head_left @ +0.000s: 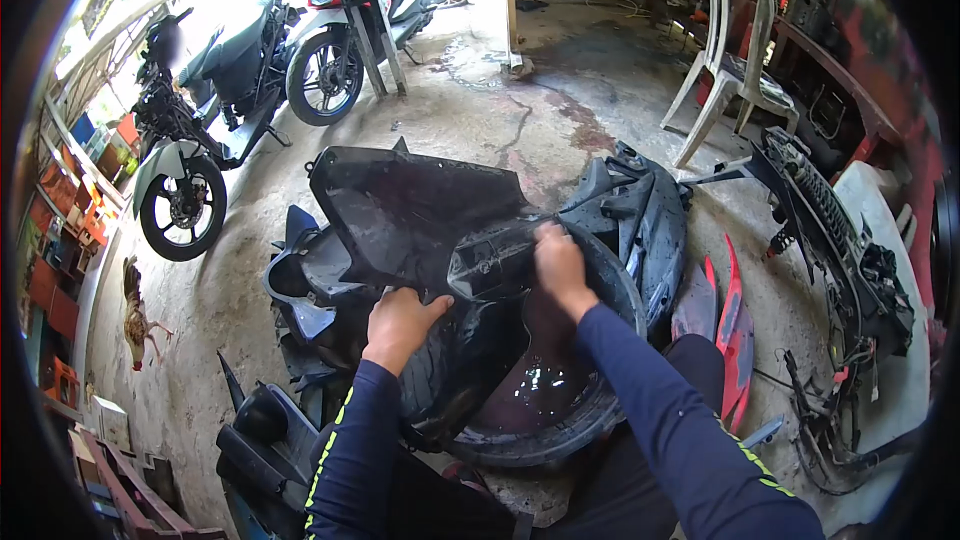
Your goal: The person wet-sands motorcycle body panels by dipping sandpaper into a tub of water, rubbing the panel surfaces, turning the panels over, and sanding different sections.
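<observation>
A large black plastic motorcycle body panel is tilted over a round black basin of dark, reddish liquid. On the panel's near edge rests my left hand, its thumb stretched along the plastic and its fingers closed round the edge. My right hand is curled against the panel's right end, above the basin. Its fingertips are partly hidden, so I cannot tell whether a small cloth or sponge is under them. Wet streaks show on the lower black part of the panel, which dips into the basin.
More black fairings lie right of the basin, with red panels near my knee. Other dark parts lie at left. Partly stripped motorcycles, a chicken, a plastic chair and a motorcycle frame stand around.
</observation>
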Tool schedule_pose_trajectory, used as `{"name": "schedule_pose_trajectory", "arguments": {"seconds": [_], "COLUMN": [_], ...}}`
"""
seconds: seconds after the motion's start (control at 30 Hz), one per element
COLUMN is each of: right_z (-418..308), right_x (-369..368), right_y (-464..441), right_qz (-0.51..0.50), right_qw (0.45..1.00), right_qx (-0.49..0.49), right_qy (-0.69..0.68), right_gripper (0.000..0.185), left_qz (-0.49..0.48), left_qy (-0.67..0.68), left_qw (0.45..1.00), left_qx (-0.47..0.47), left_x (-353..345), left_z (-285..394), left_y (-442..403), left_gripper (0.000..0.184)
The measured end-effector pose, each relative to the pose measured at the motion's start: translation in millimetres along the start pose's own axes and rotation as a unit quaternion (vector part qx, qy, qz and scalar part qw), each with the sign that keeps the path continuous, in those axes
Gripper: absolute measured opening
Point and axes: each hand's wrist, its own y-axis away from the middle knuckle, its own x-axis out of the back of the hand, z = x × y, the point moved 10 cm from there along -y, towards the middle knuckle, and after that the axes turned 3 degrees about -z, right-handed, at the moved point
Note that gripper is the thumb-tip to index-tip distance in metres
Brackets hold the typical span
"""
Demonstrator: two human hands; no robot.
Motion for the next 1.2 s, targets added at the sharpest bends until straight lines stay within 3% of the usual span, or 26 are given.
{"name": "schedule_pose_trajectory", "arguments": {"seconds": [0.03,0.13,0.17,0.2,0.27,0.3,0.33,0.4,0.43,0.47,0.53,0.57,0.67,0.7,0.73,0.8,0.83,0.93,0.97,1.0,1.03,1.07,1.1,1.13,1.2], "right_z": [-1.6,-51.4,-78.6,-71.0,2.6,12.8,24.8,-61.6,-83.6,-73.7,5.6,2.2,-57.1,-83.7,-73.8,7.4,2.1,-64.3,-79.1,-65.0,-10.0,46.8,80.0,58.9,-62.3], "right_x": [0.6,6.5,-1.6,0.2,-7.3,5.1,-13.1,-2.1,-3.6,6.6,-2.9,-4.4,3.1,2.7,7.8,-6.5,-8.7,-3.5,2.0,5.9,-0.7,-16.9,-38.1,-35.3,-20.0], "right_y": [1.6,17.8,40.6,46.4,5.2,-1.8,2.3,27.1,50.3,42.4,11.0,10.3,35.9,58.2,47.8,10.6,10.3,28.0,46.2,35.6,2.6,-10.2,-18.4,-4.1,34.0], "right_qz": [0.002,0.107,0.143,0.126,-0.023,0.136,0.137,0.116,0.155,0.155,-0.015,-0.012,0.133,0.155,0.157,-0.015,-0.012,0.092,0.164,0.162,0.080,-0.003,0.179,0.179,0.073], "right_qw": [1.000,0.976,0.954,0.958,0.996,0.990,0.989,0.983,0.962,0.962,0.988,0.988,0.984,0.959,0.959,0.987,0.987,0.990,0.955,0.955,0.988,0.980,0.977,0.977,0.978], "right_qx": [-0.001,0.155,0.248,0.258,0.003,0.004,0.001,0.142,0.215,0.215,-0.056,-0.055,0.118,0.224,0.224,-0.087,-0.087,0.098,0.231,0.232,0.047,-0.136,-0.060,-0.060,0.192], "right_qy": [0.000,0.110,0.085,-0.021,-0.085,-0.048,-0.046,0.034,-0.060,-0.061,-0.144,-0.143,-0.017,-0.071,-0.073,-0.134,-0.134,-0.049,-0.092,-0.092,-0.122,-0.144,-0.096,-0.100,-0.018], "right_gripper": [0.029,0.029,0.034,0.038,0.041,0.032,0.032,0.029,0.028,0.028,0.035,0.035,0.031,0.030,0.030,0.035,0.035,0.032,0.032,0.032,0.033,0.035,0.034,0.034,0.035], "left_qz": [-0.003,0.001,0.003,0.006,0.005,-0.008,-0.023,-0.018,-0.008,-0.008,-0.009,-0.007,-0.042,-0.024,-0.009,-0.016,-0.019,-0.024,-0.020,-0.013,-0.007,-0.003,0.006,0.016,0.022], "left_qy": [0.006,0.001,0.001,0.003,0.003,0.006,0.011,0.010,0.010,0.009,0.011,0.011,0.013,0.013,0.013,0.015,0.019,0.011,0.012,0.021,0.028,0.030,0.021,0.009,0.003], "left_qw": [1.000,1.000,1.000,1.000,1.000,1.000,1.000,1.000,1.000,1.000,1.000,1.000,0.999,1.000,1.000,1.000,1.000,1.000,1.000,1.000,1.000,0.999,1.000,1.000,1.000], "left_qx": [-0.007,0.001,0.001,-0.003,-0.010,0.003,0.018,0.004,-0.006,-0.006,-0.003,-0.006,0.022,0.011,0.001,0.001,-0.001,0.010,0.009,0.000,-0.010,-0.011,-0.012,-0.013,-0.011], "left_x": [2.3,0.0,0.3,1.0,1.4,5.2,3.8,-5.7,-5.8,-5.0,-4.4,-0.6,-5.6,-5.8,-5.7,-2.7,-0.8,-4.2,-3.6,-4.5,-4.5,-3.0,-0.3,4.2,0.8], "left_z": [2.2,-1.2,-2.5,-3.6,-1.5,1.3,2.9,-4.5,-7.7,-7.1,-5.9,-2.4,-3.5,-7.6,-11.0,-6.0,-2.7,-7.1,-7.8,-8.8,-9.3,-5.9,-1.2,0.1,-8.5], "left_y": [-0.6,-1.9,-3.2,-4.1,-0.7,-0.9,-0.6,-4.7,-7.1,-7.6,-5.0,-5.8,-6.0,-8.3,-8.6,-5.0,-6.6,-8.6,-11.1,-9.6,-7.8,-8.0,-5.3,-4.4,-6.6], "left_gripper": [0.069,0.069,0.069,0.069,0.069,0.071,0.073,0.074,0.074,0.074,0.074,0.074,0.075,0.075,0.075,0.075,0.075,0.075,0.075,0.075,0.074,0.074,0.071,0.068,0.068]}}
